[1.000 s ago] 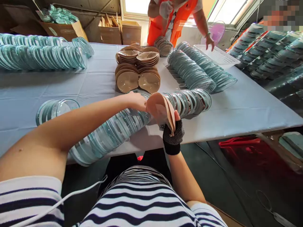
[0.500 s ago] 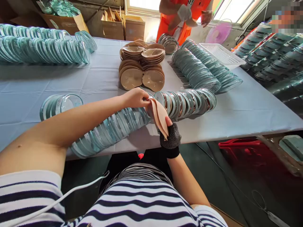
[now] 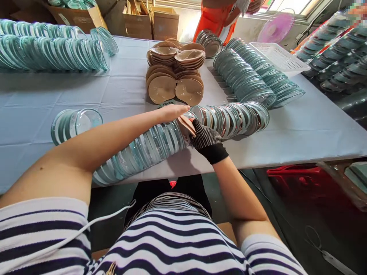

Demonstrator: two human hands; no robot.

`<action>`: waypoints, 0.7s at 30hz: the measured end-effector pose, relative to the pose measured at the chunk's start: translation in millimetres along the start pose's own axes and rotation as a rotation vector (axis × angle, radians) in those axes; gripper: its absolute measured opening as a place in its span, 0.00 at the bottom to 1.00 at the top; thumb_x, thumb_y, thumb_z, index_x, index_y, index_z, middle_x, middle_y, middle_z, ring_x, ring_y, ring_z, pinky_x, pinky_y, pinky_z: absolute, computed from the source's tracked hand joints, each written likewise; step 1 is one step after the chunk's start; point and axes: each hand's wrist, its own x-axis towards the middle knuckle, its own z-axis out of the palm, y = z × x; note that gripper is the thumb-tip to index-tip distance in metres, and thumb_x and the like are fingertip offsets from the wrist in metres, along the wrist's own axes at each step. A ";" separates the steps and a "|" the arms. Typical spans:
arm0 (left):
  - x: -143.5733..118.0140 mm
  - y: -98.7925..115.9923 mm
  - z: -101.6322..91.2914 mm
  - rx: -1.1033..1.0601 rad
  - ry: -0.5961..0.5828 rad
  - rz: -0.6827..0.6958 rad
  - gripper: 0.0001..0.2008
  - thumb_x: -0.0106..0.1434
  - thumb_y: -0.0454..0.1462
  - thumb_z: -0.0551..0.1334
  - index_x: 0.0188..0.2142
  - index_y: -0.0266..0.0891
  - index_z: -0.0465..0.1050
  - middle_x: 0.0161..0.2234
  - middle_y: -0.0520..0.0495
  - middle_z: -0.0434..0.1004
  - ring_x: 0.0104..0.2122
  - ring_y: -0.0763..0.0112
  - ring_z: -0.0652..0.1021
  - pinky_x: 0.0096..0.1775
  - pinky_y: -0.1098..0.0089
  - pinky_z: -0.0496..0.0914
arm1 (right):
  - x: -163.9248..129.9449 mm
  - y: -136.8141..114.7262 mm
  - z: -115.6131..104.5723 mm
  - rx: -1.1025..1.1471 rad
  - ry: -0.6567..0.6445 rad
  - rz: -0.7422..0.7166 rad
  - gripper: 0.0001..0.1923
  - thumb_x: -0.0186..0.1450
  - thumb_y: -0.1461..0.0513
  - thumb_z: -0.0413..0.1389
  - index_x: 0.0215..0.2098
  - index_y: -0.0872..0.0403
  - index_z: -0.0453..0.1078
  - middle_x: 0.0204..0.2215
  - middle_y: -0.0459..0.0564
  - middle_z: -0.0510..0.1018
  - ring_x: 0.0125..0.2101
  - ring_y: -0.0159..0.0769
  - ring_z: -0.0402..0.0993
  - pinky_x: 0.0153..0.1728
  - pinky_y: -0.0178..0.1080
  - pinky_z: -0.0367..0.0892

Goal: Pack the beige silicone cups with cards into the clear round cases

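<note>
A folded pair of beige stick-on bra cups (image 3: 187, 125) is held by my right hand (image 3: 207, 136), in a black dotted fingerless glove, its thumb on top and its fingers closed round the near side. Stretched flat just above the cups, my left hand (image 3: 175, 112) has its fingers straight; whether its underside touches them is hidden. Below both hands runs a slanting row of clear round plastic cases (image 3: 143, 147). To the right, another row of cases (image 3: 229, 120) shows beige and brown pieces inside. A printed card or case edge (image 3: 169, 103) peeks out behind my left hand.
Stacked beige bra cups (image 3: 175, 89) stand ahead on the white-covered table (image 3: 126, 88). Long rows of clear cases (image 3: 54, 53) lie far left, others (image 3: 246, 76) back right beside a white basket (image 3: 278, 57). A person in orange (image 3: 212, 19) stands across the table.
My right hand has moved up and forward with the bra cups, bringing them down over the case row. My left hand has let go of their top edge and flattened out above them.
</note>
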 end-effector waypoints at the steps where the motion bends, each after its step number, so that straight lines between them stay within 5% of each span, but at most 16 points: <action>1: -0.9 -0.5 0.1 0.011 -0.012 0.009 0.29 0.73 0.48 0.41 0.61 0.36 0.67 0.61 0.43 0.71 0.60 0.60 0.71 0.61 0.64 0.63 | 4.7 -0.7 0.3 -0.040 -0.007 0.010 0.25 0.69 0.59 0.48 0.64 0.54 0.60 0.44 0.58 0.82 0.38 0.47 0.80 0.35 0.40 0.70; 6: -2.0 -3.4 -2.4 0.135 -0.039 0.006 0.38 0.70 0.56 0.42 0.68 0.34 0.55 0.69 0.40 0.55 0.68 0.57 0.58 0.66 0.62 0.53 | -10.6 8.6 -1.1 -0.007 0.070 -0.005 0.21 0.66 0.55 0.53 0.54 0.58 0.65 0.42 0.58 0.82 0.38 0.45 0.79 0.34 0.38 0.67; 11: -4.3 -1.0 -5.7 0.159 -0.089 0.022 0.43 0.67 0.61 0.39 0.69 0.32 0.53 0.70 0.40 0.54 0.69 0.57 0.56 0.66 0.64 0.51 | -22.0 19.1 14.9 0.050 0.192 0.030 0.14 0.69 0.60 0.47 0.45 0.58 0.71 0.40 0.58 0.82 0.39 0.43 0.79 0.38 0.38 0.67; 16: -9.5 0.5 -3.9 0.212 -0.090 0.064 0.49 0.62 0.65 0.45 0.69 0.32 0.52 0.69 0.37 0.55 0.68 0.53 0.59 0.66 0.58 0.54 | -8.1 14.1 50.0 0.036 0.040 0.089 0.13 0.71 0.62 0.47 0.46 0.56 0.71 0.41 0.57 0.82 0.39 0.43 0.79 0.37 0.37 0.66; 21: -9.7 -1.6 -3.1 0.205 -0.046 0.043 0.47 0.59 0.63 0.55 0.69 0.38 0.55 0.68 0.38 0.58 0.66 0.51 0.63 0.65 0.58 0.57 | -6.3 12.4 49.7 0.050 -0.038 0.070 0.13 0.71 0.61 0.48 0.50 0.54 0.70 0.45 0.55 0.82 0.42 0.44 0.79 0.38 0.37 0.65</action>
